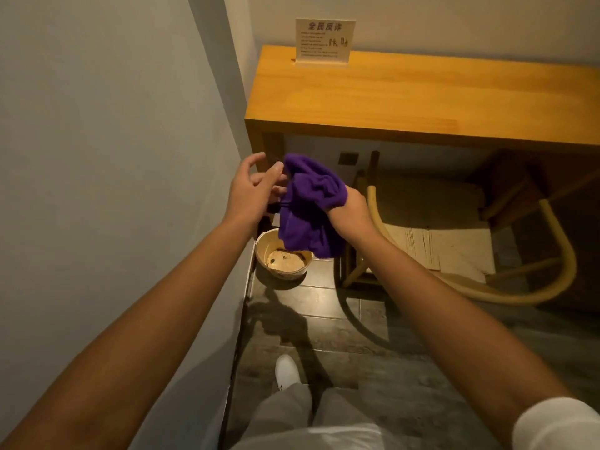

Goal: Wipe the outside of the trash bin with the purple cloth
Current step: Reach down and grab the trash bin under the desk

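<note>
The purple cloth [310, 206] hangs bunched in the air above the floor, with my right hand [349, 211] closed around its right side. My left hand [251, 186] is just left of the cloth, fingers spread, its fingertips touching or nearly touching the fabric's edge. Below the cloth, a small round tan trash bin [269, 245] stands on the floor by the wall, under the desk's left end. The cloth covers the bin's far right rim. Some debris lies at the bin's bottom.
A wooden desk [422, 102] stands against the wall with a paper sign [324, 40] on it. A wooden chair [454, 241] with a woven seat is tucked under it, right of the bin. The grey wall [113, 157] runs along the left. My white shoe [287, 371] is on the dark floor.
</note>
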`<action>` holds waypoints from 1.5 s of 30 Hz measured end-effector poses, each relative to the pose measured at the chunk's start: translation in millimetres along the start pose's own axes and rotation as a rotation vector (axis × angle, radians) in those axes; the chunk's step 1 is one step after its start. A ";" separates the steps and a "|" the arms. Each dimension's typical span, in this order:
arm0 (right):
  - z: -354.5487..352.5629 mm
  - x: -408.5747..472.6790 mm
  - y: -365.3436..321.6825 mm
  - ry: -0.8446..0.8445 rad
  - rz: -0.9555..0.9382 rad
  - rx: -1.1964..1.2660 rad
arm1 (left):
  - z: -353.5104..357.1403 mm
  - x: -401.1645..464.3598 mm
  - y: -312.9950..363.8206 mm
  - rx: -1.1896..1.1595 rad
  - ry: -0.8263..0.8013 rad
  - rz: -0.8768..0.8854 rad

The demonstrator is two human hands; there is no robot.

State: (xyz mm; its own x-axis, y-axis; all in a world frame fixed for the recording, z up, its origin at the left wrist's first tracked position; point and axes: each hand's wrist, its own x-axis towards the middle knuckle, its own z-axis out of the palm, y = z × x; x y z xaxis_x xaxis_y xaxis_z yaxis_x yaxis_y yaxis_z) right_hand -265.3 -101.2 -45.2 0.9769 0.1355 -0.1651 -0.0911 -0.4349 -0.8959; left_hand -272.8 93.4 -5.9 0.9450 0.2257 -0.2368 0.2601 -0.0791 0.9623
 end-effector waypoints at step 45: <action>226.0 95.6 578.9 0.283 0.265 0.178 | 48.1 183.0 -657.7 1.694 -0.173 0.500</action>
State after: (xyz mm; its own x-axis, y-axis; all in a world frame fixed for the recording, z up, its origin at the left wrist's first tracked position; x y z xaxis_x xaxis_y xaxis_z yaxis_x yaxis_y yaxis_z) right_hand -268.4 -138.8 -672.8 0.9275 -0.2208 -0.3016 -0.3538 -0.2580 -0.8990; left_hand -261.4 140.0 -688.6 0.9697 -0.2181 -0.1099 -0.2372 -0.9479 -0.2124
